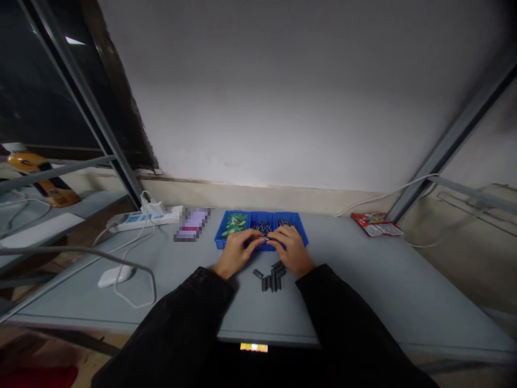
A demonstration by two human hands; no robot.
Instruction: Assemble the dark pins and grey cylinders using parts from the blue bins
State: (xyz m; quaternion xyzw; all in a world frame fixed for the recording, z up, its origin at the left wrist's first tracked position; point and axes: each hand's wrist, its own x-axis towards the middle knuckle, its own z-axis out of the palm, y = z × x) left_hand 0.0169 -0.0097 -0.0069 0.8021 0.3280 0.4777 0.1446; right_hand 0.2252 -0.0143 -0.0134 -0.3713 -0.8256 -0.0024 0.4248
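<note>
My left hand (239,249) and my right hand (293,249) meet at the front edge of the blue bins. Both have their fingers pinched on a small dark grey piece (266,238), mostly hidden between the fingertips. Below them on the table lies a loose group of dark grey cylinders (269,282), several of them side by side. The left blue bin (219,243) contains green and clear pieces (235,223). Small shiny metal parts (263,226) fill the middle bin, and dark cylindrical pieces (286,222) lie in the right bin (302,230).
Left of the bins are a pixelated phone (193,224) and a white power strip (151,217) with cables. A white mouse-shaped object (115,275) and a looped grey cable (151,269) lie nearer. A red packet (377,223) sits at right. Metal posts flank the table.
</note>
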